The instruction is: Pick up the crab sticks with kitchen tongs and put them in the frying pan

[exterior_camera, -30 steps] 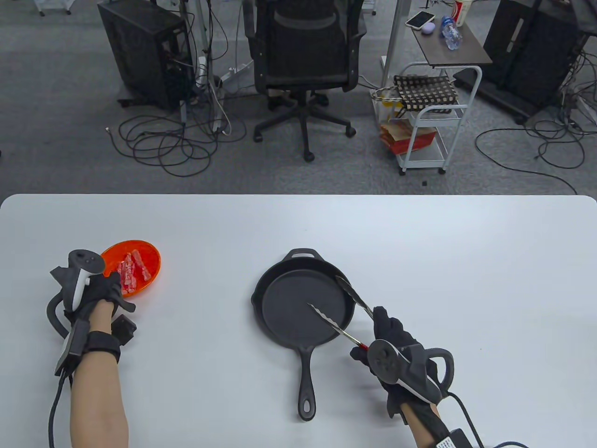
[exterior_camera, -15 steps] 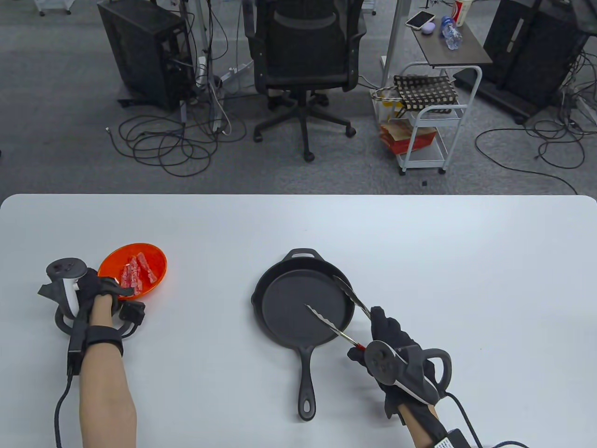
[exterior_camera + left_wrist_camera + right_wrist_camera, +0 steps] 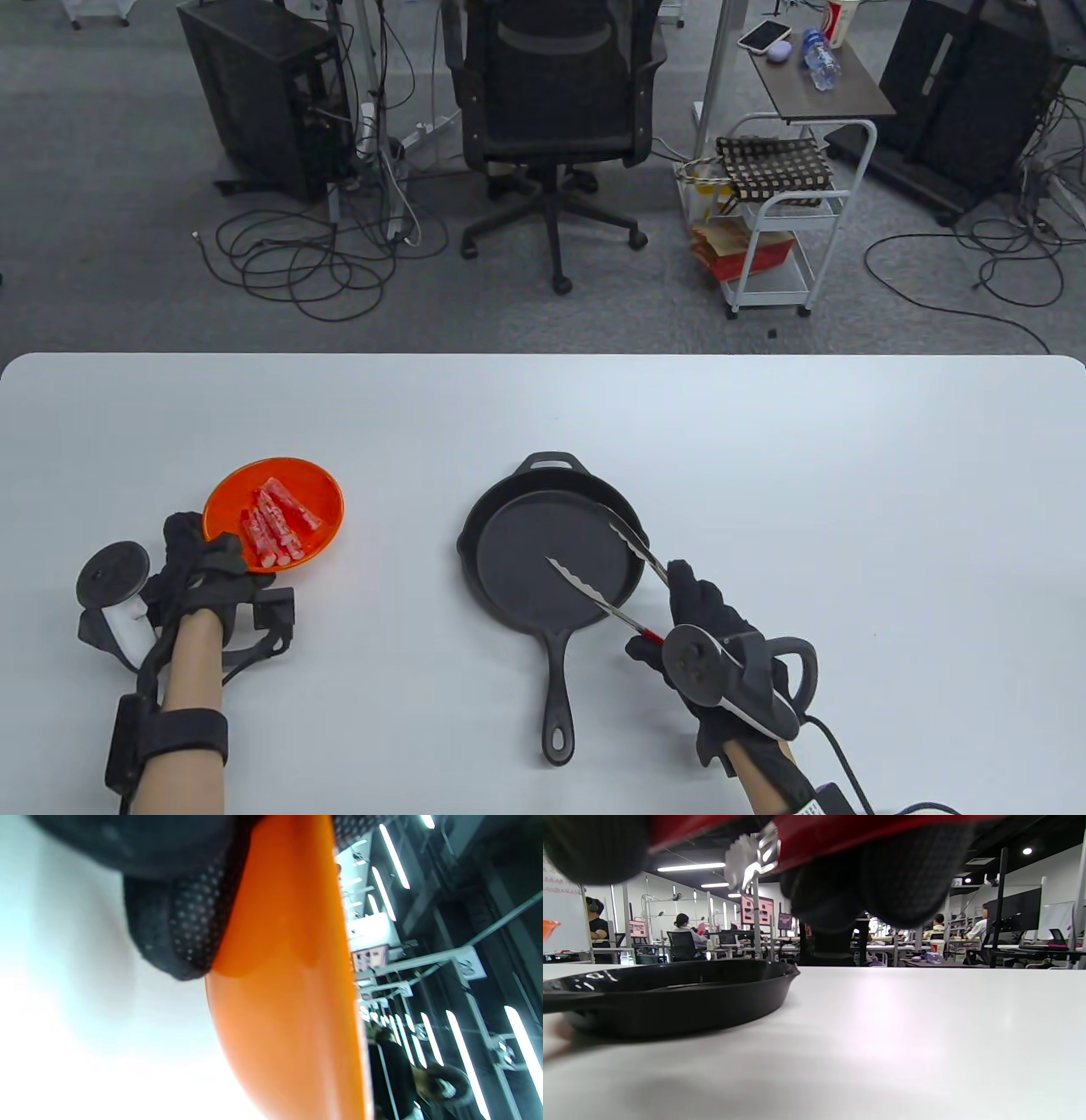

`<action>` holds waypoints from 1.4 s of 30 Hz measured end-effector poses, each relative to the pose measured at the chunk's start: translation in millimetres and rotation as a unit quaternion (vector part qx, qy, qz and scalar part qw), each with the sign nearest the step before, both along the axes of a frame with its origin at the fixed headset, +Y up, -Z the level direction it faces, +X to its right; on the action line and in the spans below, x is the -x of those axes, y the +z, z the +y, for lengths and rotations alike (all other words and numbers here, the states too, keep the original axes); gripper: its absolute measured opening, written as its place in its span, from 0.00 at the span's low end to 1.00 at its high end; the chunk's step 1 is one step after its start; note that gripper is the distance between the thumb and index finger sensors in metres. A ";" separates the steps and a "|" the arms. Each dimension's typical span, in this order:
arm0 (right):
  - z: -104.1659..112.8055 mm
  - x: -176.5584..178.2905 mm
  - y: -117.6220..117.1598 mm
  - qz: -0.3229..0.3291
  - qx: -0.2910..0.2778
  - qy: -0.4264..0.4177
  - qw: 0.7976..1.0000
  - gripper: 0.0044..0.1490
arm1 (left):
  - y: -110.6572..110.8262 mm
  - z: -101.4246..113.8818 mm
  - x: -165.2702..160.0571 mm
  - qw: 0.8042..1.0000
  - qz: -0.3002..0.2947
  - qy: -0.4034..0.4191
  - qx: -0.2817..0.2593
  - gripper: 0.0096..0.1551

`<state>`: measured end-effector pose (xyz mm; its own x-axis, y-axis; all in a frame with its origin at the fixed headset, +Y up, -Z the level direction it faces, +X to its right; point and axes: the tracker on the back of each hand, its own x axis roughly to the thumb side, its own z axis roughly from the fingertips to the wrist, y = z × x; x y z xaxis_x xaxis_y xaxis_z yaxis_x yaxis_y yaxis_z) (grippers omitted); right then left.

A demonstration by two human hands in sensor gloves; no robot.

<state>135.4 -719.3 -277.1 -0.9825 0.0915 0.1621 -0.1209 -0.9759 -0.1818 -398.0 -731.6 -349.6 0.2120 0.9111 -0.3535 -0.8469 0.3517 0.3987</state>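
Shifted rightward toward the black cast-iron frying pan [image 3: 551, 552]: translucent orange plastic bowl [image 3: 322, 492] of red-and-white crab sticks [image 3: 276, 526], gripped by gloved left hand [image 3: 204, 564], shortening reach for open metal tongs [image 3: 611, 560] grasped in right hand [image 3: 708, 615].

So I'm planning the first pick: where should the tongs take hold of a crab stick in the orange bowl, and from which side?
Probably mid-length on the crab sticks' outermost stick, nearest the frying pan, tips straddling its narrow width. Come from above on the pan side: the sticks lie flat, side by side, and the left hand holds the orange bowl's near-left rim.
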 end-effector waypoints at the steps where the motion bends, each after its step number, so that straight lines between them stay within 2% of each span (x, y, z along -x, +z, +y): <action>1: -0.4 -0.5 0.4 0.003 -0.002 -0.002 1.000 0.63 | 8.2 1.8 -11.7 1.000 -0.012 0.001 -0.008 0.40; 9: -7.0 -5.2 -1.6 0.001 0.007 -0.018 1.000 0.60 | 54.6 7.9 -91.5 0.997 -0.045 0.018 -0.052 0.42; 12: -7.3 -12.5 -3.9 -0.010 0.009 -0.020 1.000 0.60 | 62.0 6.7 -112.9 0.997 -0.046 0.022 -0.052 0.42; 16: -3.0 -18.8 -2.3 -0.017 0.001 -0.050 0.999 0.59 | 65.7 3.9 -136.3 0.994 -0.090 0.026 -0.059 0.41; 20: 8.1 -13.3 1.6 -0.012 -0.024 -0.058 0.998 0.56 | 66.8 2.4 -144.7 0.993 -0.102 -0.006 -0.060 0.41; 24: 18.4 1.3 5.6 0.004 -0.019 -0.092 0.996 0.50 | 65.0 -1.4 -149.2 0.992 -0.115 -0.012 -0.052 0.41; 28: 28.1 32.5 11.1 0.030 -0.002 -0.101 0.994 0.47 | 66.4 -4.9 -151.8 0.992 -0.120 -0.009 -0.049 0.41; 36: 44.2 111.6 3.1 0.069 0.044 -0.092 0.992 0.43 | 66.9 -6.3 -150.4 0.991 -0.120 -0.022 -0.051 0.41; 42: 37.9 140.1 4.6 0.061 0.062 -0.052 0.995 0.43 | 67.8 -9.8 -145.8 0.993 -0.107 -0.016 -0.047 0.41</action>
<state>-4.7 -681.4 -272.5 -0.9403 0.2178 0.2614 -0.2356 -0.9711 -0.0383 -252.3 -741.4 -281.8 0.3029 0.9292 -0.2116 -0.9045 0.3502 0.2433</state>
